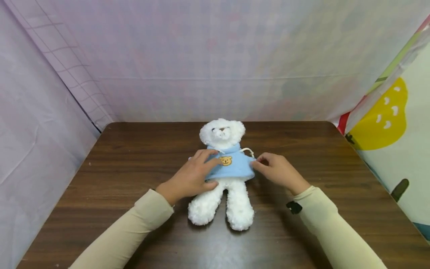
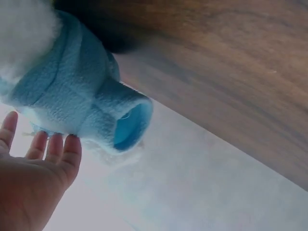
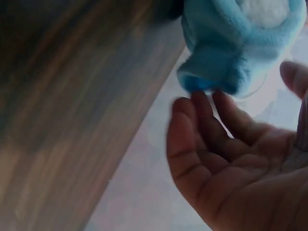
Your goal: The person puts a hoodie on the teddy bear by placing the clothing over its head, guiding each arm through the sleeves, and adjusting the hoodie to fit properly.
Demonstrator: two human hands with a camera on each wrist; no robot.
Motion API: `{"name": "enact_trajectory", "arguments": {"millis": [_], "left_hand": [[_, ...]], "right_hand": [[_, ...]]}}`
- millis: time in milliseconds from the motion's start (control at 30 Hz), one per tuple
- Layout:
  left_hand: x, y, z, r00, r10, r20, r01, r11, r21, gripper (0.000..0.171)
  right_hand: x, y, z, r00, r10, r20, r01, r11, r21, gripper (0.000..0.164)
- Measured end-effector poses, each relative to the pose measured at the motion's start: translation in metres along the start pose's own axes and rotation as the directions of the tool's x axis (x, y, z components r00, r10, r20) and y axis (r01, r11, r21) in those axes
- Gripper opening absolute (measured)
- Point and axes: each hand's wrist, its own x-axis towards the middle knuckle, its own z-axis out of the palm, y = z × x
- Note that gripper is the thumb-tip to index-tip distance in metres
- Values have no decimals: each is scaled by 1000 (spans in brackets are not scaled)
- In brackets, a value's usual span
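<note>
A white plush teddy bear (image 1: 240, 209) lies on its back, legs toward me, in a light blue hoodie (image 1: 240, 166) with a bear-face patch and a white drawstring. My left hand (image 1: 189, 173) rests its spread fingers on the hoodie's left side; in the left wrist view its fingertips touch the blue fabric beside a hollow sleeve (image 2: 107, 103). At the other sleeve (image 3: 211, 65), my right hand (image 3: 226, 159) touches the cuff with bent fingertips, the thumb apart from them. Blue lining shows inside both sleeve openings; no paw sticks out of either.
The brown wooden table (image 1: 134, 160) carries the bear near its middle. A pale curtain (image 1: 215, 56) hangs behind the far edge. On the right, another cloth with a yellow print (image 1: 383, 119) hangs beside the table.
</note>
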Motion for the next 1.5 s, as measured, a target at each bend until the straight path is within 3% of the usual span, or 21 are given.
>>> {"name": "enact_trajectory", "arguments": {"millis": [133,300,467,700,800,933,1033,1200,1300,1400,1500], "left_hand": [[2,3,-1,999,-20,34,19,1000,20,60],[4,6,-1,996,-44,73,41,998,41,59],[3,7,-1,993,-71,94,65,996,61,59],[3,7,-1,990,-91,108,86,995,53,61],[3,7,-1,989,-95,110,89,995,54,61],[3,7,-1,989,-92,112,85,994,67,61],[4,7,-1,990,-84,115,75,994,75,60],[5,8,-1,989,-77,128,65,993,97,58],[5,9,-2,985,-94,143,80,991,104,57],[5,8,-4,983,-108,151,93,991,98,58],[4,7,-5,984,-112,136,102,991,82,56]], "right_hand": [[4,2,7,999,1,45,-2,1000,6,51],[4,-2,12,999,-40,11,38,994,99,44],[2,-6,14,993,-118,8,116,985,125,51],[1,-11,19,989,-138,51,127,975,180,59],[0,-17,23,990,-139,27,135,984,121,58],[1,-25,30,983,-170,-70,170,985,-9,38],[2,-27,37,967,-214,-136,198,973,-119,27],[1,-32,44,946,-262,-192,203,938,-279,23],[-2,-35,39,956,-246,-161,206,951,-229,21],[-6,-34,28,968,-225,-111,217,973,-79,15],[-9,-30,18,971,-213,-105,219,975,42,14]]}}
